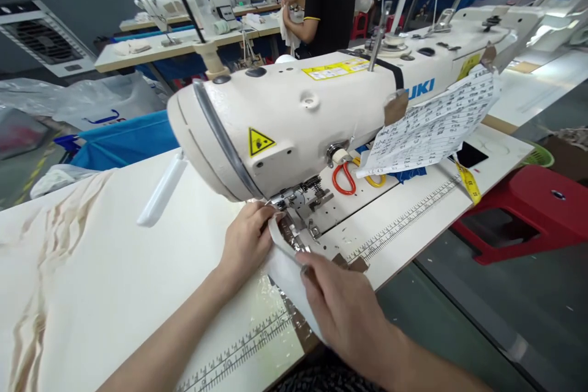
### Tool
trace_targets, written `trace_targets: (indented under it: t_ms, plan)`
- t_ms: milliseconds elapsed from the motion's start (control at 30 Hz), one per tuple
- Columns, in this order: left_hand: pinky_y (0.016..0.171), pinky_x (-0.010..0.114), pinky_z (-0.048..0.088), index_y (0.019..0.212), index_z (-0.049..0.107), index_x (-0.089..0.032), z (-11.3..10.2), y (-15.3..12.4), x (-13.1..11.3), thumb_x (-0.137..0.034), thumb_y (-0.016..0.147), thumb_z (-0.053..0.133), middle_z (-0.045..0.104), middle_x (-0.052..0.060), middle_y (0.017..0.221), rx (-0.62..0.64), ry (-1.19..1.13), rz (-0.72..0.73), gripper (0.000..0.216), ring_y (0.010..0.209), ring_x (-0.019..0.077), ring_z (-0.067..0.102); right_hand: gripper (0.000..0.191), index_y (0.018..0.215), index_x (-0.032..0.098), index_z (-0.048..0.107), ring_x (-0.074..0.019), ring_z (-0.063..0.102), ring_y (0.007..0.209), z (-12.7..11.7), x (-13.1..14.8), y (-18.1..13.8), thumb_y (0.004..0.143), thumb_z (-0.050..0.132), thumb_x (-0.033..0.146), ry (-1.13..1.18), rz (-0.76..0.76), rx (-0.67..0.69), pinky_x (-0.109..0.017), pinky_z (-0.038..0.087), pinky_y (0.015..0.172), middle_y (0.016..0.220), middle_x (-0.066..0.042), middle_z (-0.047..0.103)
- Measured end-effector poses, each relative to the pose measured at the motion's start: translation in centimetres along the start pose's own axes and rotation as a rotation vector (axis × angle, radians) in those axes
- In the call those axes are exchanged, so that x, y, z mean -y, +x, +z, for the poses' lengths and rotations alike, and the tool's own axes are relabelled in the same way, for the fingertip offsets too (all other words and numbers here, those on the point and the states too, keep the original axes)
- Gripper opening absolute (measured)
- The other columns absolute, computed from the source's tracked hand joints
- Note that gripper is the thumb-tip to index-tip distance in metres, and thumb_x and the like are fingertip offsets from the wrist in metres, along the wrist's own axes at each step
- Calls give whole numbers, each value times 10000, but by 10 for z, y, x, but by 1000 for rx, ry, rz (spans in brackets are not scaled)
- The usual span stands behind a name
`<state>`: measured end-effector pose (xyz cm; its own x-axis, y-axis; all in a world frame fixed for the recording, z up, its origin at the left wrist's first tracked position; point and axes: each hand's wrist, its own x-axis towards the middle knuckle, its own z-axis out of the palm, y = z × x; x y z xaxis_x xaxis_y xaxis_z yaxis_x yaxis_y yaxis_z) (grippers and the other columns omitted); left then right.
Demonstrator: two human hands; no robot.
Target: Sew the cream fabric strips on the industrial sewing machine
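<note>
A strip of white fabric (291,282) runs from the needle area of a white sewing machine (285,110) down toward the table's front edge. My left hand (248,239) is closed on the far end of the fabric, its fingertips close beside the presser foot area. Nearer to me, my right hand (342,300) pinches the fabric's right edge between thumb and fingers. The needle itself is hidden behind the machine head and my left fingers. Clear tape covers part of the bed under the fabric.
Red-handled scissors (343,179) lie beneath the machine arm, near a hanging sheet of handwritten paper (432,125). Cream fabric (50,245) lies on the table's left. A red stool (528,214) stands at the right. Another person (328,12) works at a table behind.
</note>
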<state>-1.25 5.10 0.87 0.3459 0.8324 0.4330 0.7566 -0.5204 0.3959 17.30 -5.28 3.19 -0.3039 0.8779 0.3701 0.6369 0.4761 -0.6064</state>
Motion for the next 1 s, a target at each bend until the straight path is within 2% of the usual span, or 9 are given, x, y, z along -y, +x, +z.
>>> trace_targets:
  t_ms: [100,267,533,1000]
  plan:
    - [739,286,516,870,705,-207,-2,2,7,-333,937,498,708,39,914,41,-216,-107,252,842,179,646,303,1253,73,498,-235,712,643,0,-19,4,1023,375,228,-149,138,19,-312,462,489,866,-113,751]
    - [699,280,502,854,748,-233,-4,5,11,-418,884,565,725,27,886,76,-335,-224,262,804,178,654,271,1208,126,556,-225,722,709,10,-28,15,1013,375,178,-266,139,40,-300,450,499,949,-99,750]
    - [676,291,506,845,762,-228,-3,5,16,-509,824,607,726,37,817,91,-326,-315,321,782,202,658,236,1167,143,580,-218,704,677,14,-27,17,978,438,155,-280,158,67,-300,435,481,879,-78,736]
    - [718,309,507,844,757,-230,-4,5,16,-524,827,605,688,28,739,128,-323,-334,332,822,218,657,243,1184,134,568,-224,713,692,15,-26,21,966,462,144,-283,151,87,-308,459,473,887,-76,734]
